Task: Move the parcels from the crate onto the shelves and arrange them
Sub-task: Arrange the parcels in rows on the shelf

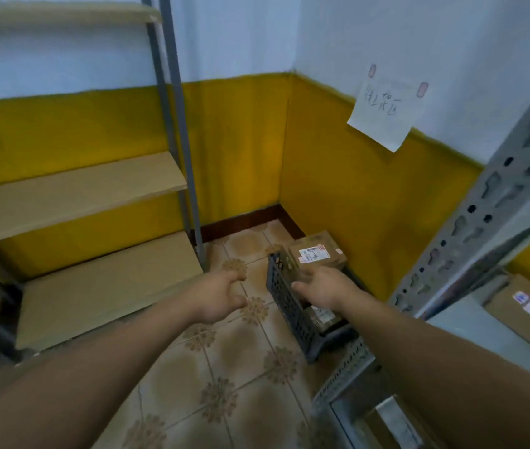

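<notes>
Head view: the pick-up step was in hand. The right hand reached over the crate in the corner, its fingers stretched to the near edge of the top parcel, not curled round it. The left hand hung beside the crate, spread and holding nothing. The next move probably called for both hands to grip the parcel and carry it to the shelves on the left.
</notes>
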{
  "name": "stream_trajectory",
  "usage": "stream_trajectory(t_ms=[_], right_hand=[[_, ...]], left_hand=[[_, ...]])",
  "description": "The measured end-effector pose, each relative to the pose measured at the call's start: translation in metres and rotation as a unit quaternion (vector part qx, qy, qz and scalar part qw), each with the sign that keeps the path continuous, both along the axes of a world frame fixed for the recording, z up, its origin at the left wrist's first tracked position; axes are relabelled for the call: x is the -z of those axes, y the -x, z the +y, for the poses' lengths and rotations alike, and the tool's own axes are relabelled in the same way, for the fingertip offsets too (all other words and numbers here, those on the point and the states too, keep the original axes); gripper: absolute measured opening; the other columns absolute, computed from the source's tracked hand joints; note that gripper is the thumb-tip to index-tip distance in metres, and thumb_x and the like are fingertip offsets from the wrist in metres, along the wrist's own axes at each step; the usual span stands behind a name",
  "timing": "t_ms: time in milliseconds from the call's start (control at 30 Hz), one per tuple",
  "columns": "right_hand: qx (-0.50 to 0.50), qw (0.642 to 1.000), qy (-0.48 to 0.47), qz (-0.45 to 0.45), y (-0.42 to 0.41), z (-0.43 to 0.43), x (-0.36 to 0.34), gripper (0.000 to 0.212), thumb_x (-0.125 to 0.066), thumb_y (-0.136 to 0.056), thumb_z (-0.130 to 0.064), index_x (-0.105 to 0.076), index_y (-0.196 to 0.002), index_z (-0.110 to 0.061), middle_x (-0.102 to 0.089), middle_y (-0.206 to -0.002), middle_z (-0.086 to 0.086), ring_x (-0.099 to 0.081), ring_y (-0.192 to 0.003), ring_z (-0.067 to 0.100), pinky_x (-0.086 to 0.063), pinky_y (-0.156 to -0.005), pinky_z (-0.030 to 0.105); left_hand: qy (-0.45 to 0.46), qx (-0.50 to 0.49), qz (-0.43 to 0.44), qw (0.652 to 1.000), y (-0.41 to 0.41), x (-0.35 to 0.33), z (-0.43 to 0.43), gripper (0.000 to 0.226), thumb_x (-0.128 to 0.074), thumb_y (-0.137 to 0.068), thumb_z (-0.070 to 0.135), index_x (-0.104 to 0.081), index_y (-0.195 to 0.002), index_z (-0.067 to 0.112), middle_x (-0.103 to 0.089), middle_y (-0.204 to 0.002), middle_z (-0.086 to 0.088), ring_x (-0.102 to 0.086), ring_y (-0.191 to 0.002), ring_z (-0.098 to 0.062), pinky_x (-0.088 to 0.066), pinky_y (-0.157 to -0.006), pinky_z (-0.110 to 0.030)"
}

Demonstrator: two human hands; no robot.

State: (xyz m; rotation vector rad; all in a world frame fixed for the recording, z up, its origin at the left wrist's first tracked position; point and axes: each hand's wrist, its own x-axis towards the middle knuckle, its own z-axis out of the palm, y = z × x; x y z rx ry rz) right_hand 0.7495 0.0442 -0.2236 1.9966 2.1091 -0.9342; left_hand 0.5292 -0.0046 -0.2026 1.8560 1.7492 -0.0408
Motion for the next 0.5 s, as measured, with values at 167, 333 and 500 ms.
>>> stream_trajectory(t_ms=[167,333,500], right_hand=[[0.057,0.998,0.017,-0.02,-0.011,0.068,0.034,0.048,-0.047,-0.096,-0.055,-0.057,-0.126,-0.019,-0.062,-0.124,0.008,-0.057,-0.098,0.025,-0.045,-0.074,0.034],[0.146,0.989,0.037,-0.002,-0.03,0.136,0.065,0.043,-0.043,-0.102,-0.044,-0.055,-0.133,-0.016,-0.06,-0.132,0.009,-0.056,-0.115,0.027,-0.047,-0.096,0.038],[0.25,0.964,0.082,0.036,-0.045,0.177,0.095,0.039,-0.046,-0.1,-0.047,-0.062,-0.113,-0.013,-0.064,-0.113,0.008,-0.06,-0.103,0.025,-0.048,-0.088,0.034]], left_hand=[[0.017,0.081,0.006,0.997,-0.013,0.018,0.091,0.059,-0.055,-0.095,0.04,-0.035,-0.148,0.024,-0.032,-0.155,0.0,-0.032,-0.141,-0.019,-0.031,-0.113,-0.032],[0.061,0.116,0.022,0.991,-0.034,0.045,0.187,0.055,-0.055,-0.096,0.039,-0.035,-0.147,0.028,-0.042,-0.148,-0.001,-0.044,-0.131,-0.02,-0.04,-0.104,-0.032],[0.101,0.147,0.036,0.983,-0.046,0.07,0.269,0.056,-0.052,-0.097,0.041,-0.035,-0.148,0.024,-0.042,-0.147,-0.002,-0.045,-0.129,-0.021,-0.038,-0.098,-0.03]])
